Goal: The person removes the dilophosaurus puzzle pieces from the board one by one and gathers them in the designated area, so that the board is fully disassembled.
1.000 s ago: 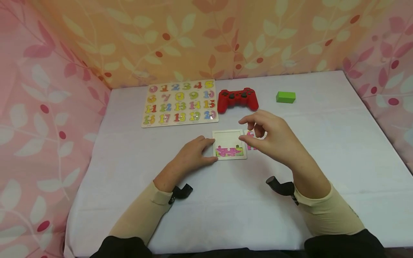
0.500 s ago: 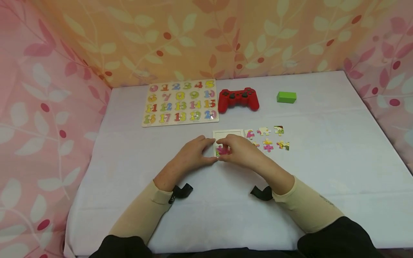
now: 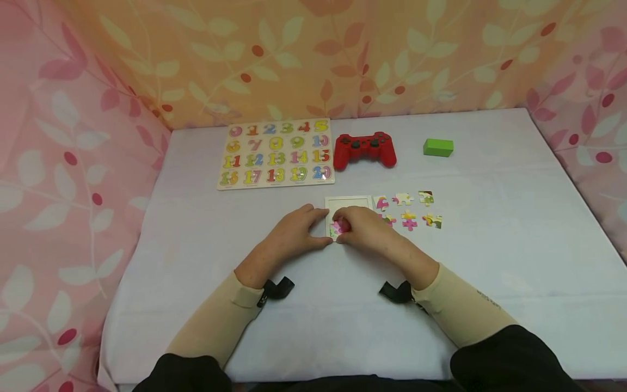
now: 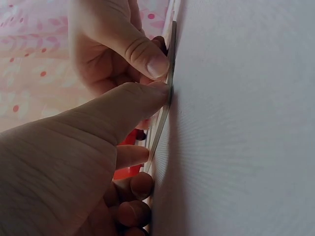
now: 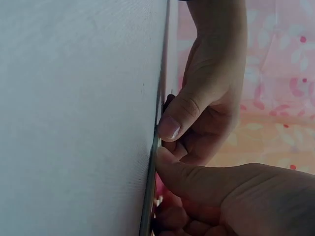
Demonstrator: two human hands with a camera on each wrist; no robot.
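A small wooden jigsaw tray (image 3: pixel 350 201) lies mid-table. My left hand (image 3: pixel 292 234) grips its left side, with the thumb at the near corner and a finger further up the edge. The left wrist view shows that thumb against the thin tray edge (image 4: pixel 161 120). Over the tray's near row bends my right hand (image 3: pixel 369 231), its thumb and fingertips around a pink and green jigsaw piece (image 3: pixel 335 229) in the left corner. The right hand covers the rest of that row. In the right wrist view, the two thumbs are close together along the tray edge.
Several loose jigsaw pieces (image 3: pixel 409 220) lie in two rows right of the tray. Behind are a wooden number board (image 3: pixel 276 154), a red game controller (image 3: pixel 364 151) and a green block (image 3: pixel 438 147). Patterned curtains surround the white table.
My right hand has come down and left from above the tray's right side to its near left corner, uncovering the loose pieces. My left hand stays on the tray.
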